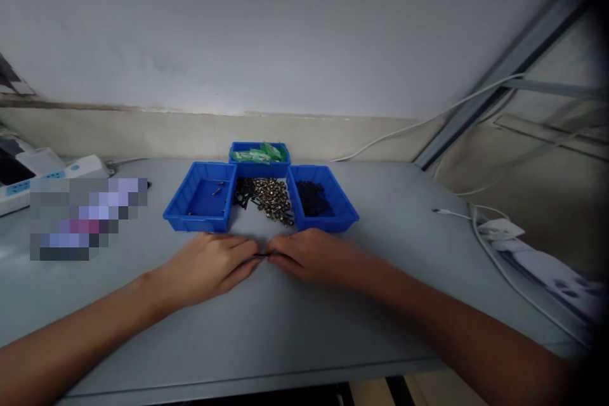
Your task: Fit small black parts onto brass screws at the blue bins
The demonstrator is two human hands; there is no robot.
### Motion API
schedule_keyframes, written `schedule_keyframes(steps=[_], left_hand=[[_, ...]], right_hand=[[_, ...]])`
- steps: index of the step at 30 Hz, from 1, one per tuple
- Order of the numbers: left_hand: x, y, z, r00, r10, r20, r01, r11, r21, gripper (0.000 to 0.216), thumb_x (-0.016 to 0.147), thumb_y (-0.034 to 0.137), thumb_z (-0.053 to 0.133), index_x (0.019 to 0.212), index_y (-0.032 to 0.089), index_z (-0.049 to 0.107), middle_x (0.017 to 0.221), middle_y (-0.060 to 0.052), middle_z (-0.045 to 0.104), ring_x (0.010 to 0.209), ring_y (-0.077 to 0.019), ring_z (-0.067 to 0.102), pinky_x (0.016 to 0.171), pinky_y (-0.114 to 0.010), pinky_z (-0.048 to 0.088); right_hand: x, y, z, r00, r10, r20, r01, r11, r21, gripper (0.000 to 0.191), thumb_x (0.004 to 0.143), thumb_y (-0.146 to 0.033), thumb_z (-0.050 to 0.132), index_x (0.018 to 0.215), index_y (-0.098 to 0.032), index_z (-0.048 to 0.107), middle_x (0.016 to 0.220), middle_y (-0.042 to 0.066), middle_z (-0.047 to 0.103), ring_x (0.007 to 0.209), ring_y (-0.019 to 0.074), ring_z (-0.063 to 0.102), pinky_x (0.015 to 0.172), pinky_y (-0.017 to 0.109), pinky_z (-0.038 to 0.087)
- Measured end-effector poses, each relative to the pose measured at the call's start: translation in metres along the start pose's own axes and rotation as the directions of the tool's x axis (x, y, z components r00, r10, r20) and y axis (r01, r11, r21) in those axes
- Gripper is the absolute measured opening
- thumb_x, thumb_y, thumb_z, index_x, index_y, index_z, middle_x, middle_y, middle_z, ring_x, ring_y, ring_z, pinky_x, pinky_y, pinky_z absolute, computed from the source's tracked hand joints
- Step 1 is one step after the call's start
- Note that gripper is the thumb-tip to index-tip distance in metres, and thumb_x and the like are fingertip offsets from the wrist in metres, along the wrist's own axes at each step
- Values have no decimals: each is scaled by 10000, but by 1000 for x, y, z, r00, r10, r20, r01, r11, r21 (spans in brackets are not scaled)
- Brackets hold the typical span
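My left hand (216, 263) and my right hand (311, 255) meet over the table in front of the bins, fingertips pinched. Between them runs a thin black piece (261, 255), its ends hidden in my fingers; I cannot make out its kind. Just beyond lies a loose pile of small brass-coloured metal parts (273, 196), with small black pieces (244, 191) at its left side. A left blue bin (197, 223) holds a few small metal parts. In the right blue bin (328, 224) is a heap of dark small pieces (311, 198).
A rear blue bin (261, 169) holds green plastic packets (261, 153). At the left are a white power strip (61, 174) and a pixelated object (88, 219). A white cable (514, 292) and white plug-like items lie right. A metal frame post (476, 95) rises at the right.
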State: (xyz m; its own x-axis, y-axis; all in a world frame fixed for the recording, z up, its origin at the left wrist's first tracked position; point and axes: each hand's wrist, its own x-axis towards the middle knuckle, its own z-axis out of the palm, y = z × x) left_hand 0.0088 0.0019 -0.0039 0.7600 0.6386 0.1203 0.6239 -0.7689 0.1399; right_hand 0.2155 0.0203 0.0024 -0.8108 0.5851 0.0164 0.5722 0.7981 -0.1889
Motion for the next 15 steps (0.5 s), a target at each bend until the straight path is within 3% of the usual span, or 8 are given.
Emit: schedule_keyframes(steps=[5,15], left_hand=[[-1,0,1,998,35,-48,-34,999,34,287,913,284,292,941,169,553,778,-24,552,663,-132,544,621,-270,444],[-3,-1,3,993,85,-78,-80,995,67,278,915,284,298,907,171,551,748,-16,509,632,-119,501,585,-248,423]], right_hand=[[2,0,3,1000,3,11,-2,999,-43,228,875,-293,358,819,-169,541,645,6,579,533,111,497,480,236,291],[0,-5,-4,999,14,40,-16,999,49,225,868,-286,370,792,-170,547,634,6,573,538,112,499,488,232,317]])
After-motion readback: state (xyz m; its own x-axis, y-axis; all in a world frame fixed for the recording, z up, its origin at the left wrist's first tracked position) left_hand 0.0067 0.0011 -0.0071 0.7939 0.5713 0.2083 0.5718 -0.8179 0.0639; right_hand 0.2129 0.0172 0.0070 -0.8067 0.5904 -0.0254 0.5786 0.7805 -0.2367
